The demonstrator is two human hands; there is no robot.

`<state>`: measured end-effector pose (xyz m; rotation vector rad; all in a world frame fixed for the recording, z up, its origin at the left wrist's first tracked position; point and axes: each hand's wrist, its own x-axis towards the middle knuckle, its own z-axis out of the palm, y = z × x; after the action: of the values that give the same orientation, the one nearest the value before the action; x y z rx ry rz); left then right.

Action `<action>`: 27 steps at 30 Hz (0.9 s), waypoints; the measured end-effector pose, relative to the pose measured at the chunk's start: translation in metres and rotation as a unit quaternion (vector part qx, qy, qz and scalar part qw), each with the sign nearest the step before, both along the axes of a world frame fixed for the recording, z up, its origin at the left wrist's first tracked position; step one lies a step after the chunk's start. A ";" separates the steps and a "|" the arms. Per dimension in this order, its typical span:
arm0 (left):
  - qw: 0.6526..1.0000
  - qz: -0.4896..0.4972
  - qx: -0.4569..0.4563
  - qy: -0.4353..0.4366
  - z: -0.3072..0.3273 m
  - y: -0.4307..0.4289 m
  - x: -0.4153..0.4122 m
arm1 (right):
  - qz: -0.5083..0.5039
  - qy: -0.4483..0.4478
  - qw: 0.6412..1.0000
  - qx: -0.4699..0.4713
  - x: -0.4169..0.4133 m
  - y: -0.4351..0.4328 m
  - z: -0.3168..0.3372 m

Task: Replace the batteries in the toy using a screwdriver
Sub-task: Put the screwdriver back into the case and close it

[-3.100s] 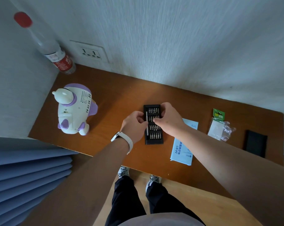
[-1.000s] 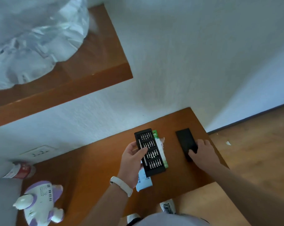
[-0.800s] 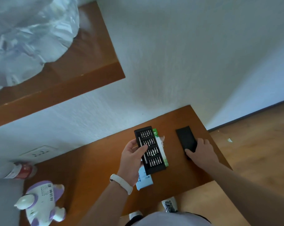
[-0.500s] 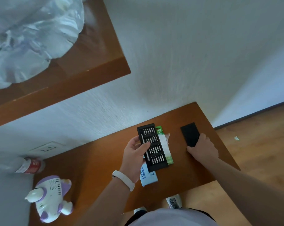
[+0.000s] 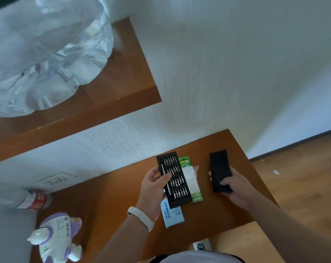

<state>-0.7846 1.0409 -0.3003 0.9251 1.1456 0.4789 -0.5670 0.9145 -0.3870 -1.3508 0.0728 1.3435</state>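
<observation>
My left hand [image 5: 153, 188] holds a black screwdriver bit tray [image 5: 177, 184] above the wooden table [image 5: 111, 202]; rows of metal bits and a thin silver screwdriver handle lie in it. My right hand [image 5: 235, 188] grips the black case cover [image 5: 219, 169], lifted off the table at the right. Under the tray lies a green-and-white battery pack [image 5: 191, 177]. The white and purple toy [image 5: 56, 238] stands at the table's near left corner, far from both hands.
A light blue instruction leaflet [image 5: 173, 215] lies under the tray's near end. A plastic bottle with a red label [image 5: 28, 200] lies by the wall socket [image 5: 55, 180]. A wooden shelf [image 5: 107, 99] above carries a large clear water jug [image 5: 45, 54].
My left hand lifted the bit tray and carried it right, over the battery pack. My right hand reached the black cover, closed on it and raised it.
</observation>
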 end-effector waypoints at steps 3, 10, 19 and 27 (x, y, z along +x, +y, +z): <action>1.000 0.002 0.004 -0.002 0.002 0.001 -0.001 | 0.003 0.049 0.997 0.055 -0.003 -0.001 0.014; 1.000 0.007 0.005 -0.016 0.010 0.008 -0.016 | 0.050 0.051 0.993 0.096 -0.024 0.008 0.044; 0.998 0.050 0.002 -0.040 0.015 0.021 -0.061 | 0.157 -0.076 0.985 0.015 -0.089 0.024 0.079; 0.988 0.136 0.004 -0.076 0.027 0.036 -0.113 | 0.337 -0.247 0.906 0.064 -0.139 0.038 0.110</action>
<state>-0.8973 1.0769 -0.2737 0.7280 1.1344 0.7634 -0.7056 0.9521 -0.2766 -1.6352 -0.8856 1.4723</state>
